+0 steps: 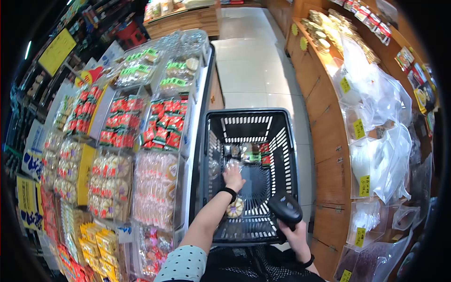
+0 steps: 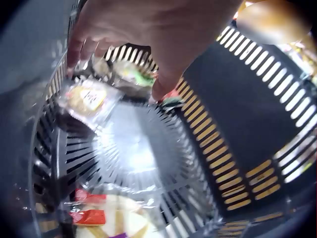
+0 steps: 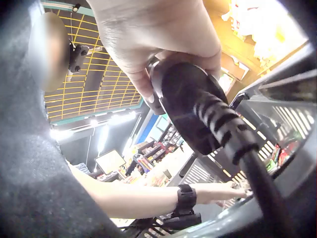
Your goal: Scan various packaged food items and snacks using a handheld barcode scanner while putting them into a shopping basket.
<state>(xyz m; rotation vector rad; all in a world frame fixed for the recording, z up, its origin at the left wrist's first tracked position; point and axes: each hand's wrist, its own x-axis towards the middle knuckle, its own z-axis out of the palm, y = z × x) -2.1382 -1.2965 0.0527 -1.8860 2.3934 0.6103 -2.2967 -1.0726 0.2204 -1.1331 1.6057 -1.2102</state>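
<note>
Inside a black slotted basket (image 1: 249, 113), the left hand (image 1: 232, 177) reaches down with its fingers extended. The left wrist view shows that hand (image 2: 143, 29) from above, thumb apart from the fingers, over a small clear-wrapped item (image 2: 89, 99); whether the fingertips touch it is unclear. Several packets (image 1: 251, 154) lie at the far end, some with green or red labels. A round wrapped item (image 1: 235, 207) with red marks lies nearer the body. At the basket's near right, the right hand (image 1: 296, 237) grips a black device (image 1: 285, 208); a ribbed cord end (image 3: 218, 121) shows below that hand (image 3: 158, 29).
On the left stand clear bins of wrapped snacks (image 1: 162, 122) and yellow signs (image 1: 57, 51). A wooden counter (image 1: 329, 155) with plastic-covered bins and price tags runs along the right. Tiled floor (image 1: 249, 61) lies between them, beyond the basket.
</note>
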